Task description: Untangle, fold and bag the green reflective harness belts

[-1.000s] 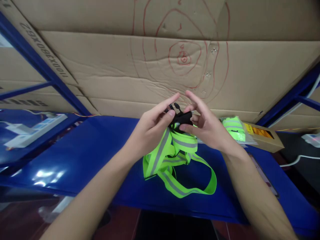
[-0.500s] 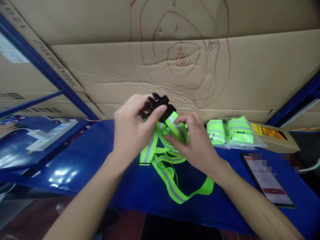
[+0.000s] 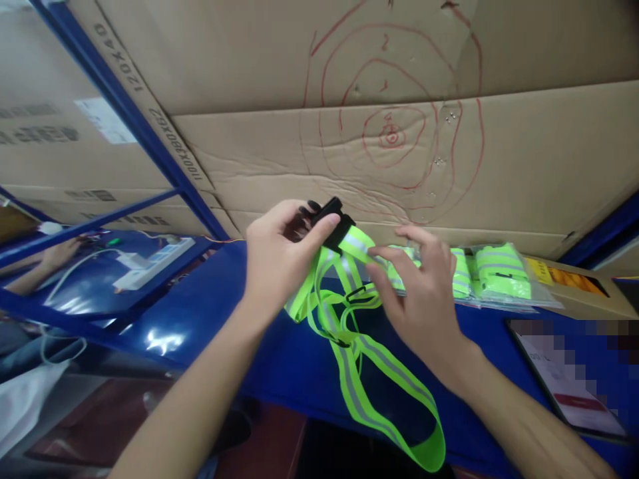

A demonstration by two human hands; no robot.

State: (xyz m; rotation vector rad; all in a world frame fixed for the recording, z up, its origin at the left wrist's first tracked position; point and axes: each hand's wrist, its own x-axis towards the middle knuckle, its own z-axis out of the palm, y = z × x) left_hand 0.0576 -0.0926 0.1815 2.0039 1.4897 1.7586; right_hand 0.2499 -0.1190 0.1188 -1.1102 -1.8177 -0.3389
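Note:
My left hand is closed on a black plastic buckle, thumb in front and dark-tipped fingers behind. From the buckle runs a neon yellow-green webbing strap with a silver reflective stripe. My right hand is beside it, fingers apart, with the index fingertip and thumb at the strap's edge; whether they touch it is hard to tell. Below, more of the reflective strap hangs in loops, with a black slider on it and a wide loop reaching past the table's front edge.
Bagged rolls of similar strap lie at the right, by an open cardboard box. A phone lies on the blue table. Marked cardboard stands behind. At left are a power strip and another person's hand.
The view has shifted, so the surroundings appear farther right and lower. My right fingers have spread from around the strap, and its loops hang longer and looser. My left hand keeps hold of the buckle.

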